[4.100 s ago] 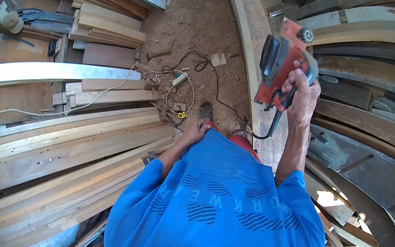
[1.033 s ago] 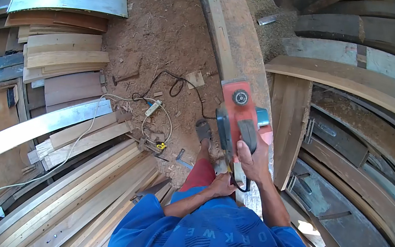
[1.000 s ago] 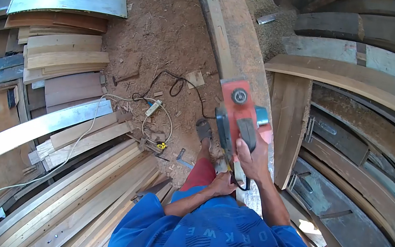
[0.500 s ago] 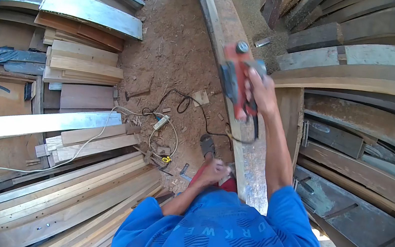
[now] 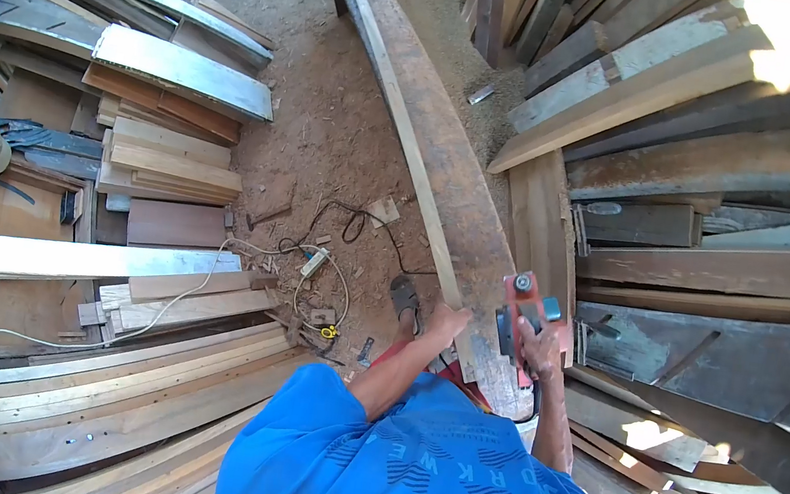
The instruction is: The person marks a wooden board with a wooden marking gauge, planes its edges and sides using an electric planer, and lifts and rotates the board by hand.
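My right hand (image 5: 540,350) is wrapped round the handle of a red electric planer (image 5: 523,287). The planer is at the near right end of a long worn bench plank (image 5: 450,144), close to my body. Along the plank's left side lies a long, narrow wooden strip (image 5: 410,143). Near its close end my left hand (image 5: 448,323) grips the strip, with the fingertips partly hidden against the wood.
Stacked boards (image 5: 176,156) line the left side, and more timber (image 5: 715,196) leans on the right. A black cord (image 5: 355,223), a white power strip (image 5: 314,262) and a yellow item (image 5: 329,332) lie on the dirt floor near my sandalled foot (image 5: 405,294).
My right hand has drawn the planer back from over the strip toward my body and the right. My left hand has moved from beside my leg up onto the strip. The view has shifted.
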Demonstrator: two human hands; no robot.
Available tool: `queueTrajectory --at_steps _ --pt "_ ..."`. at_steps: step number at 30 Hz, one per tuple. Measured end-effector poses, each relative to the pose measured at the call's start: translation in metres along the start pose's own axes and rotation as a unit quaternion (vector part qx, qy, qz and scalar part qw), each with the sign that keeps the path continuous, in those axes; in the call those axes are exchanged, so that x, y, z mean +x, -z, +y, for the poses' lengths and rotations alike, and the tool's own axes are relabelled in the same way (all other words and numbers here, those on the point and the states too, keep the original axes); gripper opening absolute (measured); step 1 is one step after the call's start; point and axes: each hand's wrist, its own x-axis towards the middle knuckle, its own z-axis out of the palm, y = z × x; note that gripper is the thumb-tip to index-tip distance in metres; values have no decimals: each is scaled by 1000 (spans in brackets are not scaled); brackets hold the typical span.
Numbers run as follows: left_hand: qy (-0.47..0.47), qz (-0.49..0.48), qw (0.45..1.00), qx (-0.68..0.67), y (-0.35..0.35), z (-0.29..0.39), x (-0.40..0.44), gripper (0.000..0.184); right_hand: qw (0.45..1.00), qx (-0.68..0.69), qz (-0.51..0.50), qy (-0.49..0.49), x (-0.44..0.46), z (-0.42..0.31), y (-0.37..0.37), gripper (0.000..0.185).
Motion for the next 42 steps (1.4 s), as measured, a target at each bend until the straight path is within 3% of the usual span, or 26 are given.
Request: queueTrajectory --at_steps 2,3,5,6,7,10,13,22,25,28,30,31,32,34,37,42 --pt "58 -15 998 -21 17 16 -17 69 997 -18 -35 -66 -17 10 2 53" --pt "6 -73 987 -143 19 -30 19 62 999 8 -16 -33 -18 33 -4 51" --pt "-48 -183 939 -289 44 -41 8 58 998 59 18 31 -9 97 -25 45" --pt "-72 -233 901 -359 59 -44 2 56 998 62 12 19 -10 98 -25 42" --pt "-68 -267 892 -357 72 -33 -15 67 998 64 3 5 -13 98 -23 40" --pt "-79 -301 882 -354 95 -9 -59 76 998 65 2 -1 -16 97 -26 37" --pt "-88 -330 867 -362 104 16 -98 73 997 64 -19 -29 -18 99 -23 39" --pt "-188 -272 877 -348 120 48 -151 82 995 91 -18 -26 -13 122 -38 40" --pt "-209 -293 852 -381 140 65 -189 82 994 106 -19 -17 -14 121 -37 38" --pt "-189 -284 736 -585 124 114 -229 87 992 116 -22 -34 -10 117 -40 39" --pt "-204 -350 698 -590 112 156 -230 95 990 115 -26 -74 -10 112 -38 39" --pt "-211 -379 676 -596 105 164 -231 98 993 106 -2 -45 -7 117 -43 42" --pt "-201 -360 683 -603 98 163 -229 98 999 35 -15 -14 -8 113 -36 43" --pt "-177 -329 700 -608 91 163 -219 97 997 68 2 20 -17 97 -34 42" --pt "-199 -362 683 -603 99 162 -217 98 994 93 8 -55 -14 100 -41 40" --pt "-220 -377 661 -610 118 177 -227 101 987 156 -25 -44 -10 118 -44 37"
